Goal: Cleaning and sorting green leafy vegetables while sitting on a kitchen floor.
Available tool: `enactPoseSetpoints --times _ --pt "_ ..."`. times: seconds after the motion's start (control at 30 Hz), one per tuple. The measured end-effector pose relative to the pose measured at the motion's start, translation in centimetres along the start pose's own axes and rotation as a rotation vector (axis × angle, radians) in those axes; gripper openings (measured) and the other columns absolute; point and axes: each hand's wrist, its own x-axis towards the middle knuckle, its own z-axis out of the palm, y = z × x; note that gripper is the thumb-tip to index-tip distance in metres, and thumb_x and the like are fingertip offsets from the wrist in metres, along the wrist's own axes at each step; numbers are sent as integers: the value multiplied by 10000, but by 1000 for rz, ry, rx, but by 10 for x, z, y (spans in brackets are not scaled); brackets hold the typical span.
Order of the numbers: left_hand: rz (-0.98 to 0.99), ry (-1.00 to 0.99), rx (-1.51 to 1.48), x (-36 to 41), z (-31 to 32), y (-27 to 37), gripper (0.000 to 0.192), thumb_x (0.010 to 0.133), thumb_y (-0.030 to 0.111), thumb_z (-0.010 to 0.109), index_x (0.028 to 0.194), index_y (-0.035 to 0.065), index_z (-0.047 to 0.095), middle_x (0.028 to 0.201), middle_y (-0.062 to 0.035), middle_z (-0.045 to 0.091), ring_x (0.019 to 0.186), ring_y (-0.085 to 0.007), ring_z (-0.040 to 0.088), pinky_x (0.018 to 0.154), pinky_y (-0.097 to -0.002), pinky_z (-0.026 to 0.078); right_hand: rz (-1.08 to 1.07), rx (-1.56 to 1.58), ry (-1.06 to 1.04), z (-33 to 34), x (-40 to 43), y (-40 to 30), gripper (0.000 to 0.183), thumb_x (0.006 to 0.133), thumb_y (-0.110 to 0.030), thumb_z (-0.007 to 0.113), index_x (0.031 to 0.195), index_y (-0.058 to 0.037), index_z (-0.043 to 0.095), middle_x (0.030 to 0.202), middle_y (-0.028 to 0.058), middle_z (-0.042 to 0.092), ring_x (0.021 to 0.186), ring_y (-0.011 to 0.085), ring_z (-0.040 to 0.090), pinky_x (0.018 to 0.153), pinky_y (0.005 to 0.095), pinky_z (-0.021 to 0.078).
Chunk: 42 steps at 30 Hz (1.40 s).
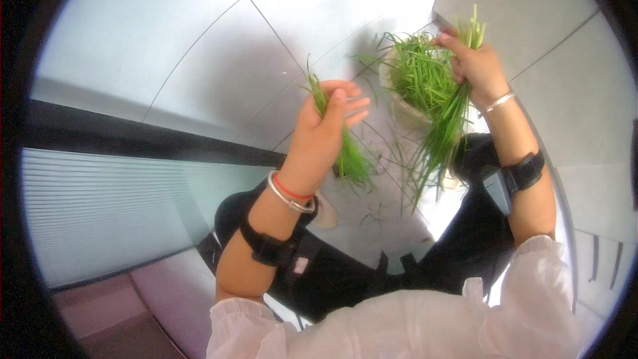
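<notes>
A small bunch of thin green leafy stalks (355, 159), like chives, lies across the palm of my left hand (326, 119), held by the thumb while the fingers are spread. My right hand (476, 67) grips a larger bunch of the same stalks (443, 132), pale ends up and long green leaves hanging down. Just left of and below the right hand stands a round, light-coloured bin (406, 112) heaped with loose green stalks (421, 72). The right bunch partly covers the bin's near side.
Loose green bits (371, 217) lie scattered on the tiled floor (349, 239) between my knees. Pale tiled walls (558, 109) rise behind the bin and at the right. A ribbed glass panel with a dark frame (149, 132) stands at the left.
</notes>
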Motion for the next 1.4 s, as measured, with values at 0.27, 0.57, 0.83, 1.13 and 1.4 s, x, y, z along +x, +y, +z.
enactPoseSetpoints --times 0.27,0.57,0.83,1.13,1.4 --pt "-118 -77 -216 0 4 3 273 946 183 392 1109 -23 468 1033 -114 541 949 -180 550 838 -301 459 87 -79 -701 46 -52 -1 189 806 -240 634 866 -60 642 732 -29 604 562 27 482 482 182 367" --pt "-142 -229 -206 -1 4 -4 270 947 195 398 1130 9 467 1005 -75 559 897 -143 542 772 -267 451 53 23 -712 53 -68 -3 160 804 -149 622 904 -25 639 738 -9 598 662 57 517 604 207 414" --pt "-90 -108 -87 0 5 -5 257 947 219 402 1083 11 469 991 -81 549 897 -168 565 765 -282 467 168 40 -517 47 -55 7 164 798 -185 635 875 -44 599 614 -34 509 415 32 387 370 177 286" --pt "-90 -83 14 -1 4 -2 187 930 201 453 1001 32 491 825 -35 537 722 -113 511 673 -241 435 140 63 -446 44 -56 10 178 794 -218 633 844 -49 609 611 -29 515 422 34 389 374 190 277" --pt "-103 -105 26 -2 3 -4 116 920 151 461 947 43 490 703 17 420 614 -66 392 551 -209 350 82 11 -416 41 -51 10 147 793 -177 635 859 -55 587 587 -51 475 443 33 395 394 183 292"
